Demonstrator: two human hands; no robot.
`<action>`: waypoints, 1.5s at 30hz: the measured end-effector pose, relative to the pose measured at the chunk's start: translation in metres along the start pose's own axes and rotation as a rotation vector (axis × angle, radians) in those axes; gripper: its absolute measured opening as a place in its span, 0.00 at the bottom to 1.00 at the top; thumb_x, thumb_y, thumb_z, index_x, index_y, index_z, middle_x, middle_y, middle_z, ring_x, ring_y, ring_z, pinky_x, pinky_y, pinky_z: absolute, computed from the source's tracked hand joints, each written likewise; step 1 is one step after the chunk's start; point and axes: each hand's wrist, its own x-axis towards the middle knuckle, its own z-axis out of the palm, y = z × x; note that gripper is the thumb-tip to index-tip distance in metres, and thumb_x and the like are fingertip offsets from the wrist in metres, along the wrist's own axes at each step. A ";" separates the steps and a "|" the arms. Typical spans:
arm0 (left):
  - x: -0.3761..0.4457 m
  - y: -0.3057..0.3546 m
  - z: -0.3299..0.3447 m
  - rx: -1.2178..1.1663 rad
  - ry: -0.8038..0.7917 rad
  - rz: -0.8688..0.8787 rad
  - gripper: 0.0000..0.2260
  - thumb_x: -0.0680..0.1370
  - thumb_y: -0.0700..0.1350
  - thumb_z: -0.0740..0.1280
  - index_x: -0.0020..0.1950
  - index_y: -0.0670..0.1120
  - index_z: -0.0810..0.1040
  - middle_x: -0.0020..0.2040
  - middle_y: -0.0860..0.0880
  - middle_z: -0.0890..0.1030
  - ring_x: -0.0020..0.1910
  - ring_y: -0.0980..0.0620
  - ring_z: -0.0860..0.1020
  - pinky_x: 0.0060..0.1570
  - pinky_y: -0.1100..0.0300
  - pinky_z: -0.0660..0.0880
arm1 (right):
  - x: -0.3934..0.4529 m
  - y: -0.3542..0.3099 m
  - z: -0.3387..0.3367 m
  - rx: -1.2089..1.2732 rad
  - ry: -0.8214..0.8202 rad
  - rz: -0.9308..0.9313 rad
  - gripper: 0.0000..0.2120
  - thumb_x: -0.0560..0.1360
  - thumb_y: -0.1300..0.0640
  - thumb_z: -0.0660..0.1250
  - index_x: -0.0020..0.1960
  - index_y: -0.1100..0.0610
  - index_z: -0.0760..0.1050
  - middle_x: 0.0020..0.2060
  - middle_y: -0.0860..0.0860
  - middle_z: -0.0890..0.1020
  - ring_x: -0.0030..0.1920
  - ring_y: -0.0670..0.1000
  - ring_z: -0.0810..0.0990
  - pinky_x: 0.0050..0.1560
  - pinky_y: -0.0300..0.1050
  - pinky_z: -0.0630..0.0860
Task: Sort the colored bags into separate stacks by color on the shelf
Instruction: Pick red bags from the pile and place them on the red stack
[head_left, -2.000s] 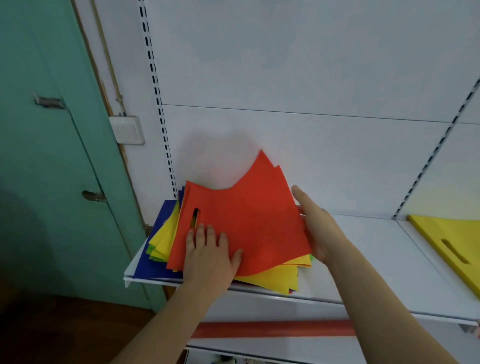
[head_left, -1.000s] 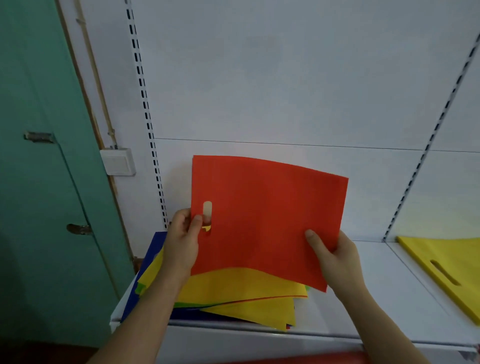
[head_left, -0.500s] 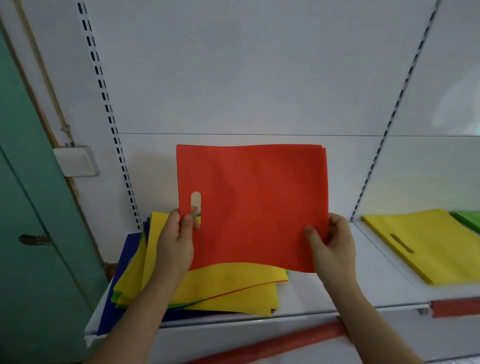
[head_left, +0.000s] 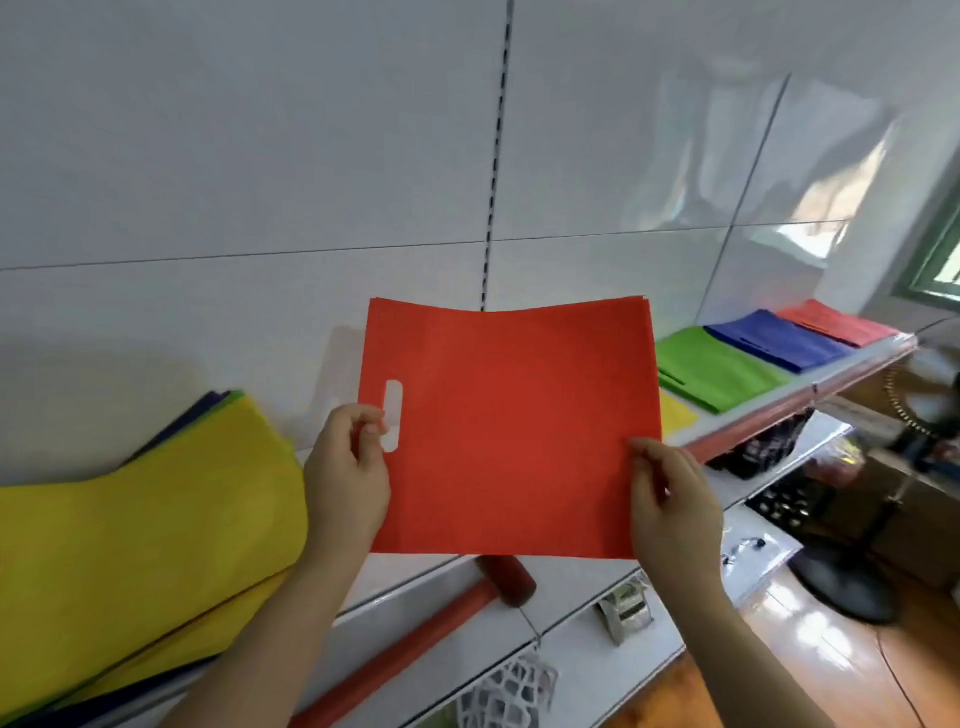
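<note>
Flat red non-woven bag with a die-cut slot handle (head_left: 511, 431) held up in the air in front of the white shelf (head_left: 748, 415), between the mixed pile and the sorted stacks. Left hand (head_left: 347, 480) pinching the bag's left edge just beside the slot, thumb in front, fingers curled. Right hand (head_left: 672, 501) gripping the lower right corner, thumb on the face of the bag, fingers behind. To the left, mixed pile of bags with a yellow bag on top (head_left: 135, 525), blue and green edges peeking out beneath. To the right on the shelf, in a row: yellow bag stack (head_left: 675, 418), mostly hidden behind the held bag, then green bag stack (head_left: 714, 366), blue bag stack (head_left: 779, 340), red bag stack (head_left: 836, 322) farthest off. Red strip (head_left: 415, 644) along the shelf's front edge below.
</note>
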 end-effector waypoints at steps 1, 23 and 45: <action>-0.005 0.011 0.019 0.007 -0.032 0.014 0.10 0.84 0.36 0.63 0.57 0.50 0.78 0.50 0.54 0.82 0.50 0.56 0.79 0.46 0.68 0.70 | 0.006 0.014 -0.017 -0.020 0.008 -0.004 0.15 0.82 0.62 0.67 0.62 0.47 0.81 0.54 0.40 0.81 0.53 0.44 0.80 0.53 0.45 0.76; -0.115 0.187 0.495 0.028 -0.527 0.341 0.19 0.86 0.41 0.61 0.78 0.49 0.72 0.69 0.50 0.76 0.65 0.52 0.75 0.59 0.61 0.70 | 0.158 0.332 -0.303 -0.343 0.187 0.274 0.29 0.81 0.67 0.61 0.79 0.47 0.71 0.51 0.50 0.74 0.47 0.50 0.75 0.48 0.46 0.70; -0.090 0.285 0.972 -0.026 -0.710 0.327 0.21 0.86 0.42 0.61 0.79 0.51 0.71 0.67 0.50 0.76 0.61 0.50 0.78 0.55 0.56 0.72 | 0.439 0.639 -0.411 -0.555 0.184 0.394 0.27 0.82 0.65 0.61 0.80 0.51 0.70 0.53 0.52 0.74 0.52 0.55 0.77 0.52 0.53 0.77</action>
